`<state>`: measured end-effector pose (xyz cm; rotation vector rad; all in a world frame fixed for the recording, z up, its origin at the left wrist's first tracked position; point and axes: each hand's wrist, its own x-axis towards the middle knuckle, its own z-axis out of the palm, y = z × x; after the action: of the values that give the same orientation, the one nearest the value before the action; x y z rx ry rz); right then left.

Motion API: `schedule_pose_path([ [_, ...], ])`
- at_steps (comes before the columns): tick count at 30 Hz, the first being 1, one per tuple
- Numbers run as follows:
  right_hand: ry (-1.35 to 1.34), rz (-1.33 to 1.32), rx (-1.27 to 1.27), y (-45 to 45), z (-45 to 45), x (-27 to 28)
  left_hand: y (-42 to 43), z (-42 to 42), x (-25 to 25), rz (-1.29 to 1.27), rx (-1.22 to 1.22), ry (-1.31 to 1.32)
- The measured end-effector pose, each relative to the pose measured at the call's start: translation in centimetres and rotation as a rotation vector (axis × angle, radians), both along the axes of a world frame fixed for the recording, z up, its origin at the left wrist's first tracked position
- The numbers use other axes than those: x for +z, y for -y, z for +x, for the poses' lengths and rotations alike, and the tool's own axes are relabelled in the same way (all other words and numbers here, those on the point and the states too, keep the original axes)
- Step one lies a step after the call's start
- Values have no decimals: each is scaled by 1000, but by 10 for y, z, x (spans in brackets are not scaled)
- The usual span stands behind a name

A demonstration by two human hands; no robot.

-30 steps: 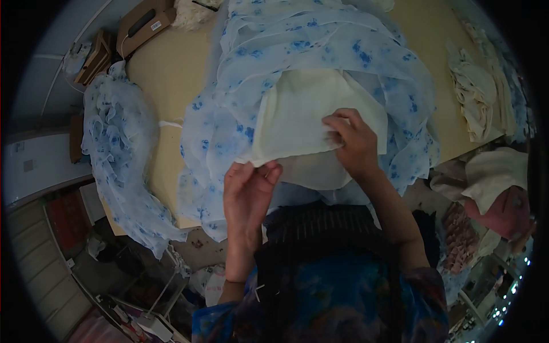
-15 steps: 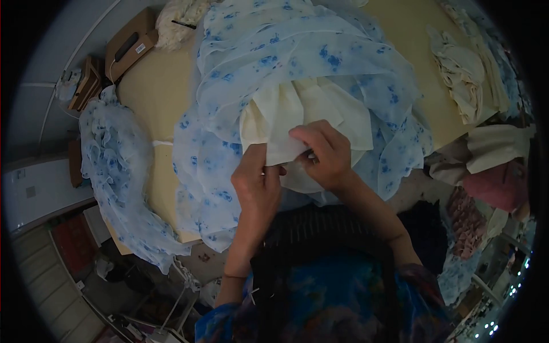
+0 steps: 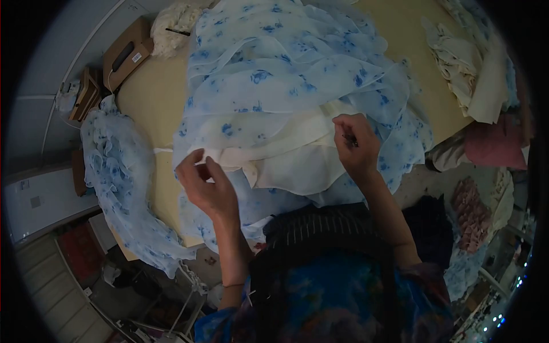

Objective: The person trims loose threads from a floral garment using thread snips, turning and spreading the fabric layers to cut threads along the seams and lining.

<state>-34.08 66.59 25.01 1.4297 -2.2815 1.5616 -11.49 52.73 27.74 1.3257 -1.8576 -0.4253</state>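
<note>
A sheer white garment with blue flowers lies in ruffled layers before me, its cream lining showing at the near edge. My left hand is over the left end of the lining, thumb and forefinger apart. At the right end of the lining, my right hand is closed with its fingers curled in. A small dark tool shows within that palm, too little of it visible to name. Whether the right fingertips also pinch the cloth is unclear.
Another blue-flowered ruffled piece hangs over the left edge of the yellowish table. A cardboard box and a cream fluffy bundle stand at the back left. Cream cloths lie at the right, near a pink cloth.
My hands have moved apart, left hand leftward and right hand slightly right and up. The left fingers have opened. The lining, bunched up between them before, now lies spread lower, with floral layers over it.
</note>
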Motion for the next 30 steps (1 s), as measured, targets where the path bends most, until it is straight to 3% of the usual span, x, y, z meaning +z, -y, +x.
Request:
schedule_pose_path([
  [2, 157, 24, -31, 1, 4, -9, -26, -28, -2, 104, -357, -163],
  [4, 268, 56, -47, 1, 5, -12, -46, -54, -4, 255, -582, 47],
  [6, 335, 92, -53, 0, 5, -13, -52, -88, -26, 3, -590, 73],
  [9, 212, 34, -25, 6, -7, -4, -42, -105, -51, -39, -612, 195],
  [13, 144, -44, -10, 41, -41, 29, -23, -96, -29, 286, -719, -139],
  [14, 97, -75, 27, 58, -51, 32, -22, -91, -13, 608, -710, -273],
  [16, 2, -31, 51, 94, -75, 14, -12, -80, 12, 765, -705, -439],
  [19, -75, 259, 99, 134, -118, -82, 6, -60, 32, 872, -554, -633],
  [22, 11, 221, 118, 115, -117, -82, 21, -39, 30, 844, -443, -678],
  [24, -60, -32, -56, 89, -94, -46, 23, -26, 22, 821, -410, -692],
  [26, 147, -88, -147, 48, -55, -3, 22, -20, 18, 812, -398, -713],
  [28, 82, -280, 69, 15, -24, -3, 22, -18, 17, 802, -388, -728],
  [30, -79, -157, 184, 10, 5, 10, 20, -18, 16, 804, -375, -731],
])
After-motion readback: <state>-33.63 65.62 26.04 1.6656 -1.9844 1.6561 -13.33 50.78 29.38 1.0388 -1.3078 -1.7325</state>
